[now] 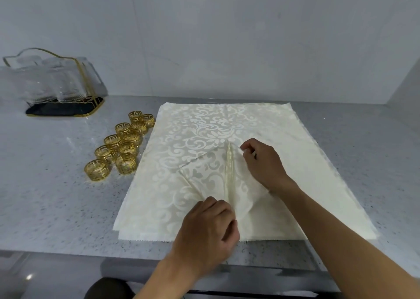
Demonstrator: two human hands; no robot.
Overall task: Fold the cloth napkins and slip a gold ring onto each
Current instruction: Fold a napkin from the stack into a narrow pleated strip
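On the left of the grey speckled stone surface [56, 185] stand the gold openwork metal rings [120, 146], well apart from both hands. The left hand [204, 232] pinches the near end of the cream damask cloth napkin [209, 176], which lies on a stack of flat ones. The right hand [261, 162] pinches its far part. The fold ridge runs away from the person, between the hands. A pale wall [227, 48] closes the room behind.
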